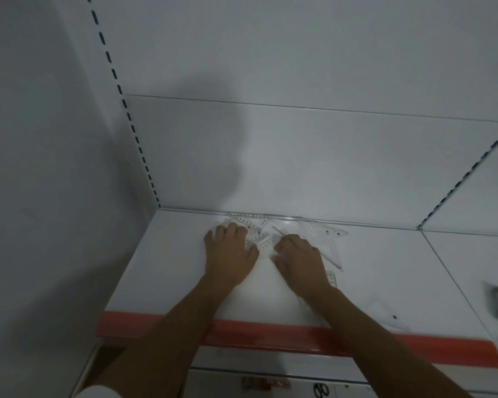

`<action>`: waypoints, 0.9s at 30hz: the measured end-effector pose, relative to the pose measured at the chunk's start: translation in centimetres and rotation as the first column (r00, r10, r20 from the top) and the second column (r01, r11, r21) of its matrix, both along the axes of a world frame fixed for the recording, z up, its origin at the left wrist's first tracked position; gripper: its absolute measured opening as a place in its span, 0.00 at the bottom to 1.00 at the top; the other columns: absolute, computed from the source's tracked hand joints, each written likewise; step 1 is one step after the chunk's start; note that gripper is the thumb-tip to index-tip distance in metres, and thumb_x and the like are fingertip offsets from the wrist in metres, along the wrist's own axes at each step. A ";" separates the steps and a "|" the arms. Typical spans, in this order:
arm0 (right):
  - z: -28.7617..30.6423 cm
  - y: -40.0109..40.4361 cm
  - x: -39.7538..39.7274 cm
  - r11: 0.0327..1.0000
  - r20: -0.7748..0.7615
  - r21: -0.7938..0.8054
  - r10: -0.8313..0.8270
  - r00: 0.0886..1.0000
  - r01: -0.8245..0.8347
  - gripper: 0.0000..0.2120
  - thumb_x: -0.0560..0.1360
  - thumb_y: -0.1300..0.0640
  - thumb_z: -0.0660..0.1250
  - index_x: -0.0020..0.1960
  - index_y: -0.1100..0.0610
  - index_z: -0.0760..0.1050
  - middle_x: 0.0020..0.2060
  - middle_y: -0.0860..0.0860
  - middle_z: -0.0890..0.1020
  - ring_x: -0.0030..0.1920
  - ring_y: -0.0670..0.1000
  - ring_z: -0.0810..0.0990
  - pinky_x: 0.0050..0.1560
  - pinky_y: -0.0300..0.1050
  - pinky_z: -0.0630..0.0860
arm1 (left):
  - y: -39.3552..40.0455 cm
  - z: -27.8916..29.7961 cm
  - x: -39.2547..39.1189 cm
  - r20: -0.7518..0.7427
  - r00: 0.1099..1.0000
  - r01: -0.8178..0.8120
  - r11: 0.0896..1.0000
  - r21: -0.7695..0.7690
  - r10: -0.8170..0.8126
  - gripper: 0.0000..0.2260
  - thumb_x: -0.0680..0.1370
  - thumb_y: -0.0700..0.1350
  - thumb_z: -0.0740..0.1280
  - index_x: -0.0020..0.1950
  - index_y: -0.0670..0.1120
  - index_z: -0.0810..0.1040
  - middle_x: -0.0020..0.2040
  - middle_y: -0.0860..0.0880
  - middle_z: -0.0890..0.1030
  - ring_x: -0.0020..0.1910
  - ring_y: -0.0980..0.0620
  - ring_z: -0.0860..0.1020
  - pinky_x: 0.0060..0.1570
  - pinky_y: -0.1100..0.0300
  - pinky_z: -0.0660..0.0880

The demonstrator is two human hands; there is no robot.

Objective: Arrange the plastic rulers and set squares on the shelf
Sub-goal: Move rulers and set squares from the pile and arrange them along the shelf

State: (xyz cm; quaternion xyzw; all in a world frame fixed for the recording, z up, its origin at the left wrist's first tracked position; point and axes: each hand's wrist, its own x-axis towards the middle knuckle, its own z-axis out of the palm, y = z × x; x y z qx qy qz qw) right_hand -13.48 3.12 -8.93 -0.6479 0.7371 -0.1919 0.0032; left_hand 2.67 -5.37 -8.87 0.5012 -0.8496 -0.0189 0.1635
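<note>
The white shelf (pixel 167 265) carries a loose heap of clear plastic rulers and set squares (pixel 259 231) pushed up against its back edge, where the shelf board meets the white back panel (pixel 299 156). The pieces overlap one another at different angles, and their printed scale marks show faintly through the plastic. One clear set square (pixel 332 248) lies at the heap's right side, reaching from the back edge out toward the front of the shelf. Another clear set square (pixel 385 313) lies apart from the heap, near the red strip (pixel 270 336) that runs along the shelf's front edge, to the right of the person's right forearm. A ruler end with printed numbers (pixel 331 279) shows just beside the right wrist.

Both arms reach over the red strip to the heap. The left hand (pixel 230 254) lies palm down on the heap's left part, fingers bent at the knuckles and pressing on the plastic pieces beneath them. The right hand (pixel 298 258) lies palm down on the heap's right part, its fingers curled over clear pieces; whether it actually grips one cannot be told. The two hands are close together, nearly touching at the thumbs.
</note>
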 end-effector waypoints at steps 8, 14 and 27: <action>-1.0 0.5 0.1 0.996 0.077 -0.093 -0.010 0.997 0.017 0.11 0.74 0.47 0.62 0.50 0.54 0.75 0.62 0.53 0.74 0.60 0.54 0.74 0.57 0.49 0.69 | 0.0 -0.3 0.0 -0.058 0.998 0.016 0.999 -0.039 -0.018 0.17 0.74 0.57 0.56 0.51 0.48 0.78 0.49 0.48 0.74 0.49 0.47 0.73 0.49 0.50 0.71; -1.3 0.5 -0.1 0.995 0.128 -0.099 0.005 0.992 0.008 0.07 0.75 0.51 0.65 0.51 0.53 0.73 0.65 0.52 0.73 0.66 0.54 0.70 0.61 0.47 0.63 | 0.0 -1.0 0.0 -0.166 0.983 0.068 0.992 -0.105 -0.085 0.15 0.75 0.54 0.55 0.40 0.47 0.76 0.42 0.51 0.78 0.43 0.47 0.75 0.41 0.51 0.72; -1.2 0.6 0.1 0.988 0.222 -0.151 0.011 0.975 0.023 0.13 0.75 0.47 0.63 0.54 0.54 0.72 0.65 0.54 0.71 0.67 0.53 0.69 0.63 0.48 0.68 | 0.0 -0.9 0.3 -0.316 0.923 0.181 0.971 -0.154 -0.222 0.12 0.76 0.52 0.59 0.36 0.46 0.72 0.36 0.51 0.73 0.36 0.50 0.72 0.37 0.51 0.72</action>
